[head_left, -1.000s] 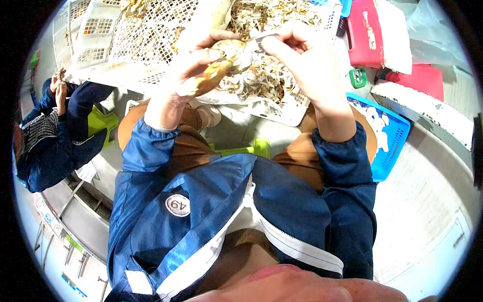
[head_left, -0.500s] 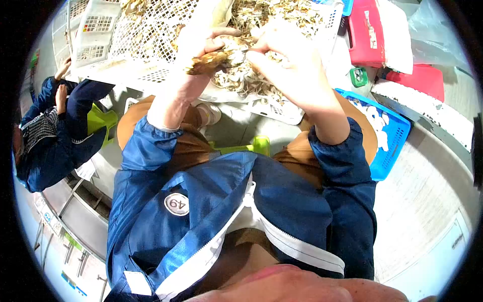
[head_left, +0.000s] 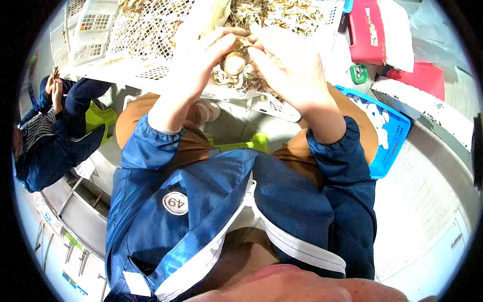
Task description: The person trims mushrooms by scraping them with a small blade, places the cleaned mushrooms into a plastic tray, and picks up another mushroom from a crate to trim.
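Note:
Both of my hands meet over a heap of cream and brown peelings [head_left: 251, 83]. Between them is a brown-skinned piece with a round, pale end [head_left: 234, 64] facing me; its exact kind I cannot make out. On its left side my left hand [head_left: 201, 58] has its thumb and fingers curved around the piece. From the other side my right hand [head_left: 289, 65] brings bent fingers and thumb to the piece's upper right edge. Bright glare washes out parts of both hands, and the fingertips partly hide the piece.
White perforated crates [head_left: 151, 38] hold the peelings. By my right knee stands a blue basket [head_left: 397, 143] with white pieces. Red containers [head_left: 366, 32] and a small green box [head_left: 358, 74] are at upper right. A co-worker [head_left: 58, 126] sits at far left. A green stool [head_left: 259, 143] shows below me.
The held piece has turned: its brown length pointed left before, and its round pale end now faces me. My right hand has come closer to my left. The co-worker's hands have shifted slightly.

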`<state>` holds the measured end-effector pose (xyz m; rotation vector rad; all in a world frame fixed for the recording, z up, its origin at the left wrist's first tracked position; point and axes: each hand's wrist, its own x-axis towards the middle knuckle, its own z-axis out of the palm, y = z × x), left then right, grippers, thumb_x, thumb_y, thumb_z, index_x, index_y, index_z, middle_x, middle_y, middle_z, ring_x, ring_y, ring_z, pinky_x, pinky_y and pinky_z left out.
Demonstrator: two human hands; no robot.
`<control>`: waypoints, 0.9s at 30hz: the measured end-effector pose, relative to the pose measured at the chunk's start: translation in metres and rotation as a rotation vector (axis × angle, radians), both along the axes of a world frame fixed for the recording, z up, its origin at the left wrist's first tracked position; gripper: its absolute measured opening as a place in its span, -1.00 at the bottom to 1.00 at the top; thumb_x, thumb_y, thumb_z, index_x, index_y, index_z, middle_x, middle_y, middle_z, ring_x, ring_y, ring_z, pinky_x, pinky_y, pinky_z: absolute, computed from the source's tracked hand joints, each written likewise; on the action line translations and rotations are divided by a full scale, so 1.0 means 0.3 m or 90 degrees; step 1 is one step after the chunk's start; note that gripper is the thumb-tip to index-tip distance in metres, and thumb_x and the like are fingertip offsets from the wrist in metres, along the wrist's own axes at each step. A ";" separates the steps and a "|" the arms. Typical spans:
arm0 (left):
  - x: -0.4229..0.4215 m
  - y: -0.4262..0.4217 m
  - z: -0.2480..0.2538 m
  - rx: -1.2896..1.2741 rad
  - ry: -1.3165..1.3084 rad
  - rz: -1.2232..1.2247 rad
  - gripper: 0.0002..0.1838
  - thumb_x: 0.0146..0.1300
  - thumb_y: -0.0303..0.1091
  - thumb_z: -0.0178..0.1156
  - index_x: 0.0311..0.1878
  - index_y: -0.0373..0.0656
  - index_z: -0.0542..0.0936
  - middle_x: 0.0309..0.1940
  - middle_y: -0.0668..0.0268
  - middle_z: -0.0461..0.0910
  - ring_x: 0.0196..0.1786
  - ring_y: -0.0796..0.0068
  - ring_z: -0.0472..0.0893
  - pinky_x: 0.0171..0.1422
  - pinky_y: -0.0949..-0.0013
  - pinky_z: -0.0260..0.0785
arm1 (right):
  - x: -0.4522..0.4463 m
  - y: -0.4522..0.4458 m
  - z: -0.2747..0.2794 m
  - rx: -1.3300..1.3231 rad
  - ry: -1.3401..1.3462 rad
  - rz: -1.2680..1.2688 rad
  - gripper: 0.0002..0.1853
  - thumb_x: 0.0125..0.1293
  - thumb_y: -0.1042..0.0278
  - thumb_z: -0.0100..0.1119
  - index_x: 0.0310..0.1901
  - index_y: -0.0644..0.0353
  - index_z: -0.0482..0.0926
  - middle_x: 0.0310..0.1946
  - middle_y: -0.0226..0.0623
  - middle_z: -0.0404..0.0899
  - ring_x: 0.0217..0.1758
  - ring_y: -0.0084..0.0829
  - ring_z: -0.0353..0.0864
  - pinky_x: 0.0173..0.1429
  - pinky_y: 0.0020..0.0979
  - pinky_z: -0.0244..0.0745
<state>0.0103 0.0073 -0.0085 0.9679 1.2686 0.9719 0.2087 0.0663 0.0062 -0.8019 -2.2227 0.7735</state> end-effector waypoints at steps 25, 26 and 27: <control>-0.004 -0.006 -0.013 0.099 -0.123 0.000 -0.33 0.22 -0.29 0.44 0.37 -0.18 0.43 0.09 0.27 0.58 0.11 0.48 0.57 0.22 0.42 0.44 | 0.028 0.044 -0.061 -0.333 0.083 -0.159 -0.80 0.28 0.29 0.33 -0.37 0.23 0.57 -0.61 -0.36 0.50 -0.53 -0.49 0.47 -0.36 -0.41 0.42; -0.005 -0.005 -0.020 0.097 -0.174 0.006 -0.32 0.22 -0.33 0.43 0.39 -0.19 0.41 0.13 0.25 0.57 0.15 0.48 0.56 0.23 0.42 0.44 | 0.029 0.040 -0.062 -0.292 0.037 -0.169 -0.80 0.27 0.30 0.32 -0.38 0.23 0.57 -0.61 -0.30 0.51 -0.54 -0.41 0.49 -0.35 -0.37 0.43; 0.010 -0.004 -0.014 0.099 -0.229 0.043 -0.34 0.24 -0.39 0.39 0.38 -0.22 0.38 0.15 0.25 0.55 0.18 0.47 0.53 0.23 0.42 0.44 | 0.028 0.034 -0.060 -0.273 -0.009 -0.182 -0.82 0.24 0.31 0.30 -0.37 0.24 0.56 -0.43 -0.14 0.60 -0.41 -0.20 0.59 -0.23 -0.28 0.49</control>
